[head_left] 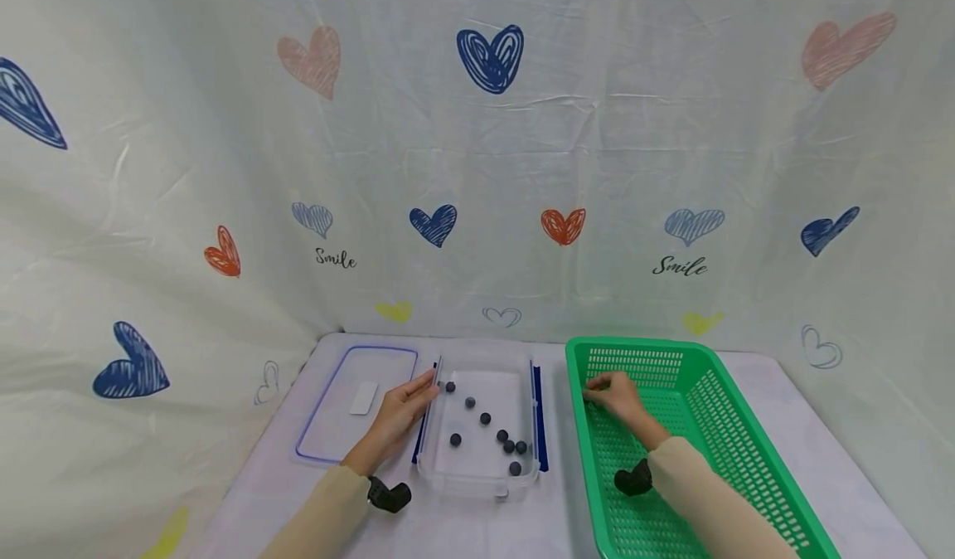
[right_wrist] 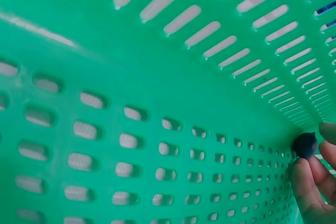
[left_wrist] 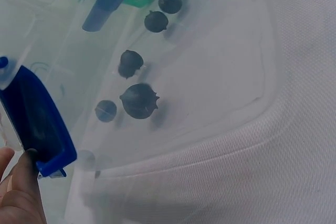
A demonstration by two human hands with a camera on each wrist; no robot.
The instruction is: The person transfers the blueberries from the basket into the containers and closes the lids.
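My left hand (head_left: 403, 410) rests with extended fingers against the left wall of a clear plastic box (head_left: 477, 483). In the left wrist view its fingertips touch the box's blue side latch (left_wrist: 39, 121). Scattered over the box floor are several dark blueberries (head_left: 486, 419), each round with small points. Inside the green basket (head_left: 582, 459), at its left wall, my right hand (head_left: 615, 395) pinches a single dark blueberry (right_wrist: 305, 145) between thumb and fingers, low by the slotted wall.
A clear lid with a blue rim (head_left: 317, 418) lies left of the box, a small white rectangle (head_left: 364, 398) on it. Another blue latch (head_left: 540, 418) hangs on the box's right side, facing the basket. Behind the table (head_left: 555, 493) hangs a heart-printed curtain (head_left: 507, 169).
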